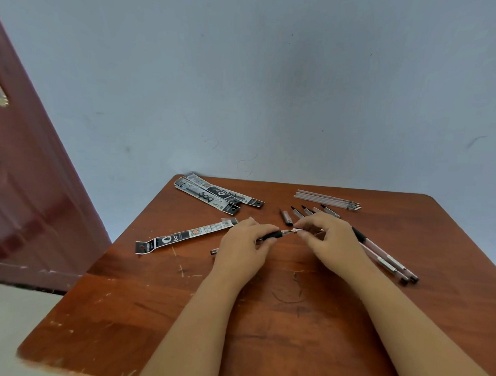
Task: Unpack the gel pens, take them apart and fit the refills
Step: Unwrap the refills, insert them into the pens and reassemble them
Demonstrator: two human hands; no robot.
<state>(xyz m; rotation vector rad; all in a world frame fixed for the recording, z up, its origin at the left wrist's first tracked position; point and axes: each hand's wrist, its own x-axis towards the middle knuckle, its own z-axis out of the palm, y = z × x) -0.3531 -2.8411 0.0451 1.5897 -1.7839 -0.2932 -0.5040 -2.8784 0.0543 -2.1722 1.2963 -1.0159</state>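
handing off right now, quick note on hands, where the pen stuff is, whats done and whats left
Left hand grips a pen by its black grip section.
Right hand pinches the pen's metal tip end.
Loose refills lie bundled at the table's far right; caps sit in a row beyond the hands.
Two more pens lie right of the right hand.
Wrappers are stacked at far left, one wrapper nearer.
Done: unpacking, by the look of it.
Left: finish this pen; whether the others are refilled, I can't tell.
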